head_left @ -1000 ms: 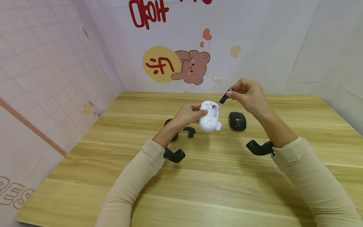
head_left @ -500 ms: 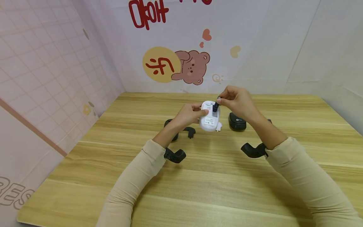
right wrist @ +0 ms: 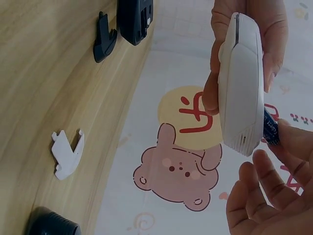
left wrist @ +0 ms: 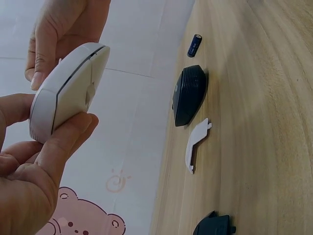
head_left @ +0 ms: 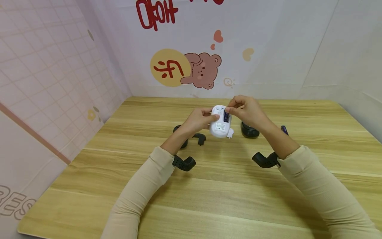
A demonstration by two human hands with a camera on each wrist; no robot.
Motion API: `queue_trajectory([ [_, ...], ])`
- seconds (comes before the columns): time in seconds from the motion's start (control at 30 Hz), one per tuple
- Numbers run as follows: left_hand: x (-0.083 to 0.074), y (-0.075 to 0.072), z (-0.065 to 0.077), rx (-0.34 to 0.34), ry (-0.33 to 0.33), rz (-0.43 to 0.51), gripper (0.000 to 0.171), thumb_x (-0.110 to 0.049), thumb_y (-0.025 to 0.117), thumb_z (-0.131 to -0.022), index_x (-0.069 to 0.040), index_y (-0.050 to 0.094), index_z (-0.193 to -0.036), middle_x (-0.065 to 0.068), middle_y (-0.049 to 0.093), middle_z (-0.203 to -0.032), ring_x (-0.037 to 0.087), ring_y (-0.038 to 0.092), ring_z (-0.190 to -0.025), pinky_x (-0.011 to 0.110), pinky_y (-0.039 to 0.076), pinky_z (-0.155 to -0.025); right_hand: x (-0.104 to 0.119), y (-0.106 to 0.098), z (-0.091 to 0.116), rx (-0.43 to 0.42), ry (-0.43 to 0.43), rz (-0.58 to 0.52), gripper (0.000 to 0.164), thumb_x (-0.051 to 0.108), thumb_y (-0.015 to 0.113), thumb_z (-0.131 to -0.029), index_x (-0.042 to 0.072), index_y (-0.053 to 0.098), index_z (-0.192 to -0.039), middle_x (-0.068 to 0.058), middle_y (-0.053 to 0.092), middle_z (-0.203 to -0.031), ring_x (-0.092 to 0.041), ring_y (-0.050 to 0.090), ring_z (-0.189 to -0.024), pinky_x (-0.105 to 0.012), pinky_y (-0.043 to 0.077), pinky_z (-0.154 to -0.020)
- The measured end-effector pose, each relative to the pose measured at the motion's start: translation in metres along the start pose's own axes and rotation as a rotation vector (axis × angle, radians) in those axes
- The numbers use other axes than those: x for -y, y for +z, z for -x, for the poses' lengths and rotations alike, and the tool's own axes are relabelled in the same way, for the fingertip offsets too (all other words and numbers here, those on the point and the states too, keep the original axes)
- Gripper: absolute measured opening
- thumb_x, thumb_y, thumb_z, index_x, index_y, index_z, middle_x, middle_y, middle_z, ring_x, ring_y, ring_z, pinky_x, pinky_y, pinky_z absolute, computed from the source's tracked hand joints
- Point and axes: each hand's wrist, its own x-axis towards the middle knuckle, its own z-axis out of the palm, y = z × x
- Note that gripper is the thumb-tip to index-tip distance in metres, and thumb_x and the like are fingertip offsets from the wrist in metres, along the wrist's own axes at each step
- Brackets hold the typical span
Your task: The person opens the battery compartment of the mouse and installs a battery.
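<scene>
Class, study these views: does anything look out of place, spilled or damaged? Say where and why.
Nothing looks spilled or damaged. One battery sits askew, an end poking from the white mouse's underside rather than lying flush; a white cover lies loose on the table, off the mouse.

We see a pale, wood-grained surface (head_left: 209, 199) in front of a white printed backdrop (head_left: 280, 49). There, a pinkish-brown cartoon bear (head_left: 204, 71) adjoins a round yellow disc (head_left: 164, 73) bearing a red character, and bold red lettering (head_left: 155, 16) stands above. We also notice a larger coral heart (head_left: 218, 36), a smaller coral heart (head_left: 213, 46), a beige heart (head_left: 248, 54) and a faint orange spiral (head_left: 228, 82).

The left-hand panel shows us a pale grid pattern (head_left: 59, 66), a brownish-pink stripe (head_left: 35, 134), a small yellow flower (head_left: 91, 115) and grey outlined letters (head_left: 15, 202).

On the surface we find a rounded black computer mouse (left wrist: 190, 95) and, well apart, a curved black plastic cover (right wrist: 104, 41) near a second dark, rounded device (right wrist: 136, 19), cut off at the right wrist view's top edge.
</scene>
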Motion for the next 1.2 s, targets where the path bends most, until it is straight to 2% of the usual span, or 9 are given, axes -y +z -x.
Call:
queue_trajectory([
  [0.13, -0.0007, 0.0001, -0.0004, 0.008, 0.017, -0.001, 0.042, -0.011, 0.058, -0.095, -0.002, 0.051, -0.135, 0.016, 0.062, -0.114, 0.022, 0.063, -0.094, 0.031, 0.057, -0.075, -0.0009, -0.0002, -0.0001, 0.047, 0.031, -0.060, 0.017, 0.014, 0.061, -0.093, -0.002, 0.064, -0.087, -0.016, 0.062, -0.105, -0.032, 0.061, -0.097, -0.043, 0.052, -0.080],
  [0.27, -0.0009, 0.0002, 0.0000, 0.013, 0.020, 0.004, 0.041, -0.011, 0.058, -0.095, -0.002, 0.052, -0.134, 0.016, 0.062, -0.113, 0.021, 0.063, -0.092, 0.031, 0.057, -0.075, -0.0023, -0.0013, -0.0002, 0.162, 0.092, -0.219, 0.022, 0.013, 0.050, -0.099, -0.009, 0.057, -0.100, -0.022, 0.053, -0.115, -0.039, 0.060, -0.105, -0.040, 0.057, -0.077],
  [0.33, -0.0008, 0.0003, 0.0001, 0.015, 0.020, 0.009, 0.041, -0.010, 0.058, -0.095, -0.002, 0.052, -0.134, 0.016, 0.062, -0.112, 0.021, 0.063, -0.092, 0.031, 0.057, -0.075, -0.0032, -0.0012, -0.0006, 0.190, 0.120, -0.277, 0.023, 0.012, 0.047, -0.100, -0.010, 0.053, -0.105, -0.023, 0.050, -0.117, -0.039, 0.057, -0.108, -0.037, 0.057, -0.076],
  [0.57, -0.0013, 0.0002, -0.0009, 0.004, 0.012, 0.002, 0.041, -0.011, 0.058, -0.095, -0.002, 0.051, -0.134, 0.016, 0.061, -0.112, 0.021, 0.063, -0.092, 0.031, 0.057, -0.075, -0.0002, 0.0010, -0.0010, 0.153, 0.189, -0.335, 0.020, 0.009, 0.048, -0.099, -0.008, 0.050, -0.110, -0.021, 0.049, -0.116, -0.033, 0.059, -0.104, -0.031, 0.057, -0.074],
  [0.87, -0.0040, 0.0005, -0.0002, -0.012, 0.010, -0.005, 0.042, -0.011, 0.059, -0.094, -0.001, 0.051, -0.134, 0.016, 0.062, -0.112, 0.021, 0.063, -0.092, 0.031, 0.057, -0.075, 0.0005, -0.0002, -0.0019, 0.143, 0.183, -0.364, 0.023, 0.008, 0.052, -0.097, -0.013, 0.051, -0.109, -0.021, 0.049, -0.116, -0.016, 0.062, -0.090, -0.029, 0.057, -0.072],
  [1.07, -0.0023, -0.0012, -0.0009, -0.027, 0.001, -0.013, 0.040, -0.012, 0.059, -0.094, -0.001, 0.053, -0.133, 0.016, 0.062, -0.111, 0.020, 0.063, -0.091, 0.031, 0.057, -0.074, -0.0046, 0.0059, -0.0065, 0.136, 0.205, -0.349, 0.021, 0.007, 0.053, -0.097, -0.010, 0.056, -0.107, -0.021, 0.050, -0.117, -0.024, 0.064, -0.092, -0.030, 0.058, -0.071],
  [1.2, -0.0031, -0.0016, -0.0010, -0.025, 0.000, -0.007, 0.041, -0.012, 0.059, -0.094, -0.001, 0.052, -0.133, 0.016, 0.062, -0.112, 0.021, 0.063, -0.091, 0.031, 0.057, -0.073, -0.0051, 0.0071, -0.0074, 0.145, 0.205, -0.357, 0.023, 0.007, 0.052, -0.097, -0.013, 0.054, -0.109, -0.023, 0.047, -0.120, -0.024, 0.063, -0.093, -0.030, 0.057, -0.072],
])
